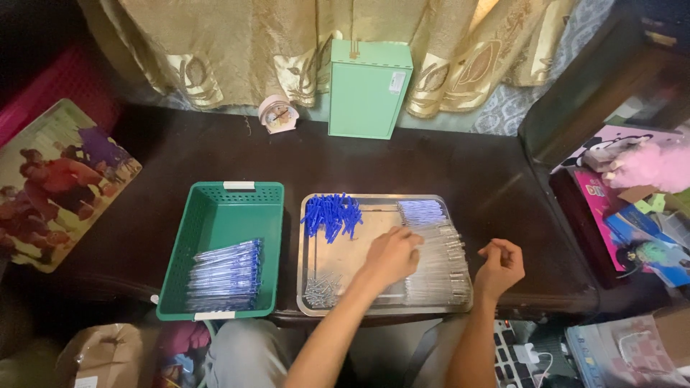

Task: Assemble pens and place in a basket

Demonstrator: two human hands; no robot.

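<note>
Left grip spreads over clear barrels in the tray; right grip curls pressed together beside them. Finished pens half-fill the basket leftward; caps, tips remain.

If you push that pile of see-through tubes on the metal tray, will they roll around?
Probably. The clear tubes look thin, round and smooth, so they would likely roll and slide on the shiny metal tray. Its raised rim should stop them. They seem light; the left hand rests on them.
</note>
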